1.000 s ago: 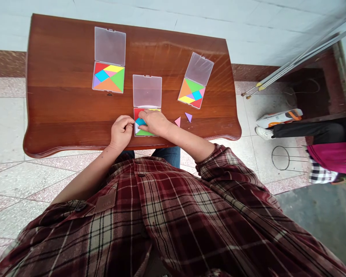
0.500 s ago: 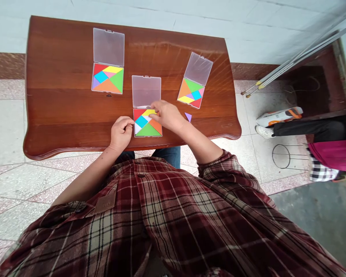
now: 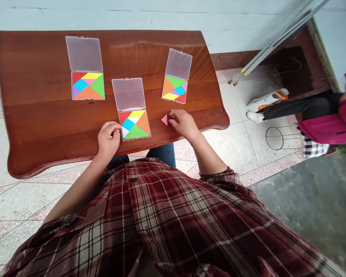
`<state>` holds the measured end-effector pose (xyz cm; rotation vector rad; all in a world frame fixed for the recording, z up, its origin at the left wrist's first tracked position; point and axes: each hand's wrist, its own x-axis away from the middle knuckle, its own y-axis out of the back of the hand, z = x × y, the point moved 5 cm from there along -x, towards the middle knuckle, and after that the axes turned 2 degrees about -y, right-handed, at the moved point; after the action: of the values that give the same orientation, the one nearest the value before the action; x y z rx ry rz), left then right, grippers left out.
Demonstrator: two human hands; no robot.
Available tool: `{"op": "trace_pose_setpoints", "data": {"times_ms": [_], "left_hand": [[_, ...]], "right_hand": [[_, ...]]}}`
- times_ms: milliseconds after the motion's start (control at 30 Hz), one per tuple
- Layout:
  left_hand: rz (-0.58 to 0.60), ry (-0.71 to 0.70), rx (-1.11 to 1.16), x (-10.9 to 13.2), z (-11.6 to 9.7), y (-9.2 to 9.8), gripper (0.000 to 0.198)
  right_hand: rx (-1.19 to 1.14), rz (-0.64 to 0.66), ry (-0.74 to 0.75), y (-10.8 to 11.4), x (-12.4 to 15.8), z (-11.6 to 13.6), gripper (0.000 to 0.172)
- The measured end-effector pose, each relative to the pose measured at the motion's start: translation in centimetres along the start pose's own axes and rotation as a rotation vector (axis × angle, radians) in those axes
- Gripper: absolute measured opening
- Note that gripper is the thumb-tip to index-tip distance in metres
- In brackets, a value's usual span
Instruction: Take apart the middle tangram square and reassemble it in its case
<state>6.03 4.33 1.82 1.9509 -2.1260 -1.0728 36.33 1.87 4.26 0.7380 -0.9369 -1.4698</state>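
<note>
The middle tangram case (image 3: 128, 94) lies unfolded on the table before me, its clear lid turned back. Red, yellow, orange, green and blue pieces fill its tray, with two white areas showing beside the blue square (image 3: 128, 125). My left hand (image 3: 108, 138) is closed, fingers curled, its fingertips at the tray's left edge. To the right of the tray, my right hand (image 3: 183, 122) reaches over a purple triangle (image 3: 172, 110), mostly hidden under the fingers; thumb and forefinger are apart. A pink triangle (image 3: 165, 120) lies just left of those fingertips.
Two more unfolded tangram cases hold coloured pieces: one at the left (image 3: 85, 54), one at the right (image 3: 178, 65). The brown wooden table (image 3: 40, 127) stands against the wall. Farther right are crutches (image 3: 265, 50), a wire stand (image 3: 274, 138) and a seated person (image 3: 320, 123).
My right hand has moved right, from above the middle tray to the purple triangle. The pink triangle now lies on the table there. My left hand stays by the tray; the view has shifted.
</note>
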Motion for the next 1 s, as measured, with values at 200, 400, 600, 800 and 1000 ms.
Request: {"op": "trace_pose_setpoints", "data": {"times_ms": [200,400,600,800,1000], "left_hand": [[-0.002,-0.015,0.009,-0.1,-0.1,0.0,0.018],[0.005,0.001,-0.016,0.0,0.2,-0.1,0.018],[0.009,0.008,-0.016,0.0,0.2,-0.2,0.019],[0.004,-0.015,0.005,0.0,0.1,-0.2,0.019],[0.01,0.0,-0.002,0.0,0.1,-0.2,0.019]], "right_hand": [[0.151,0.113,-0.073,-1.5,-0.4,2.1,0.027],[0.322,0.226,-0.082,-2.0,-1.2,3.1,0.028],[0.452,0.207,-0.108,-2.0,-1.1,3.9,0.031],[0.367,0.189,-0.091,-1.8,-1.2,3.1,0.029],[0.123,0.171,-0.051,-1.7,-1.1,1.5,0.018]]}}
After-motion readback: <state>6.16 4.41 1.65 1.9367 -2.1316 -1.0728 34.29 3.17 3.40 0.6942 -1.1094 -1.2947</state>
